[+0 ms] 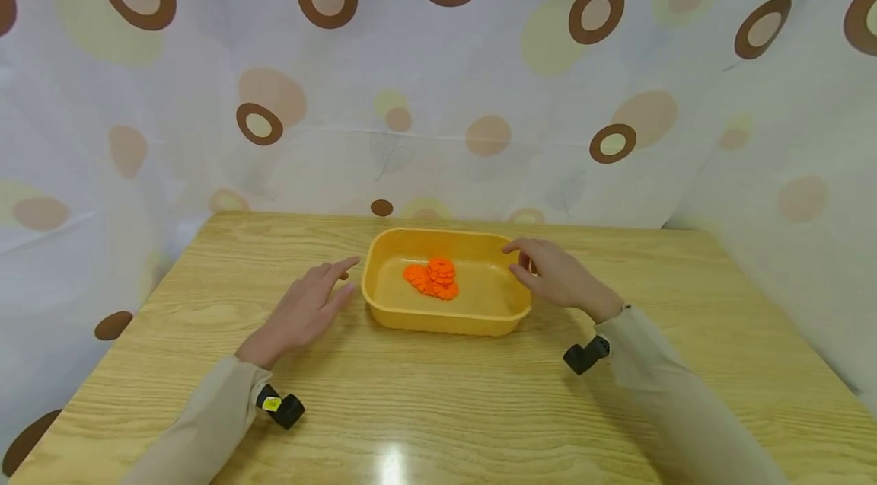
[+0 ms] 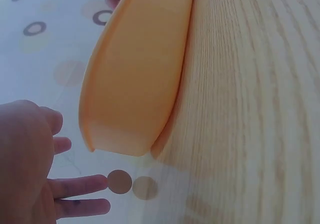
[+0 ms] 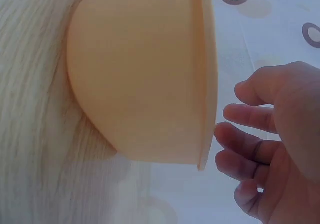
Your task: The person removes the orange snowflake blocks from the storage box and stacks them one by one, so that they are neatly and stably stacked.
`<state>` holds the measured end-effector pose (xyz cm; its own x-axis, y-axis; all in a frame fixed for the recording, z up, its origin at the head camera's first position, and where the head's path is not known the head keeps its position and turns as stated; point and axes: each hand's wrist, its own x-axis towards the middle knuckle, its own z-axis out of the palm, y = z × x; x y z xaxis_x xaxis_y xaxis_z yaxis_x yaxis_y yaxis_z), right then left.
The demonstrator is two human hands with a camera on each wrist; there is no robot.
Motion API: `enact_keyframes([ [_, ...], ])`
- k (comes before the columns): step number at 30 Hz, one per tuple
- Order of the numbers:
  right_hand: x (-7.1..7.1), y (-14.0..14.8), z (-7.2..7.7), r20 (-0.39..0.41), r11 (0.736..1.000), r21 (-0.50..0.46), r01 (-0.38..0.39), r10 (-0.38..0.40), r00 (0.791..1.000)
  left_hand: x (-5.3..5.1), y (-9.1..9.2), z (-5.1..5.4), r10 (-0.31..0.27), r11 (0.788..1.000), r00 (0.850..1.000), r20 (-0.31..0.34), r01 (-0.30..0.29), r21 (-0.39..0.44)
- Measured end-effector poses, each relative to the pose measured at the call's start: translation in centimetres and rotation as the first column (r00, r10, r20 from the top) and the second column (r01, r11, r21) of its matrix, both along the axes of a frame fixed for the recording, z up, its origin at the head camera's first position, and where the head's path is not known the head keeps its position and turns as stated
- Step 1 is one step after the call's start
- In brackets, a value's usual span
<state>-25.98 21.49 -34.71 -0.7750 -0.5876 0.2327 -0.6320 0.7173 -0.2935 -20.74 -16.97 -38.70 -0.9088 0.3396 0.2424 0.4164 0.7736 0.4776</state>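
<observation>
A yellow plastic basin (image 1: 438, 323) stands on the wooden table, its long side toward me. Bright orange discs with scalloped edges (image 1: 432, 279) lie in a small heap on its floor, some stacked. My left hand (image 1: 304, 310) hovers just left of the basin, fingers spread and holding nothing; in the left wrist view a gap parts it from the basin wall (image 2: 135, 73). At the right end, my right hand (image 1: 558, 276) holds nothing, its fingers loosely bent. The right wrist view has its fingertips (image 3: 227, 134) close to the rim; contact cannot be told.
The light wooden table (image 1: 411, 401) reaches back to a hanging cloth (image 1: 438, 89) printed with brown rings and pale spots. More cloth hangs at the left and right sides. Each wrist wears a small black camera (image 1: 281, 406).
</observation>
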Motion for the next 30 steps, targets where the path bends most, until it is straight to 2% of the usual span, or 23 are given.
enact_keyframes([
  [5, -0.5, -0.8, 0.5, 0.044, 1.0, 0.017, -0.006, 0.005, 0.999, -0.3, 0.5, -0.1, -0.019, 1.0, 1.0, -0.017, 0.019, -0.001],
  [12, -0.7, -2.4, 1.1, 0.063, 0.998, 0.057, -0.021, 0.018, 0.998, -0.4, 1.2, -0.5, -0.028, 1.0, 0.999, -0.034, 0.028, 0.011],
  [18, -1.2, -3.4, 1.5, 0.143, 0.997, 0.06, -0.047, 0.039, 0.989, -0.2, 1.7, -0.4, -0.039, 0.998, 0.999, -0.009, 0.04, 0.04],
  [23, -1.5, -4.4, 1.8, 0.199, 0.996, 0.051, -0.075, 0.063, 0.978, 0.0, 1.8, -0.5, -0.038, 0.998, 0.999, -0.013, 0.039, 0.05],
  [30, -1.9, -5.7, 2.0, 0.195, 0.985, 0.004, -0.17, 0.166, 0.967, 0.1, 2.0, -0.7, -0.041, 0.997, 0.999, -0.012, 0.041, 0.058],
])
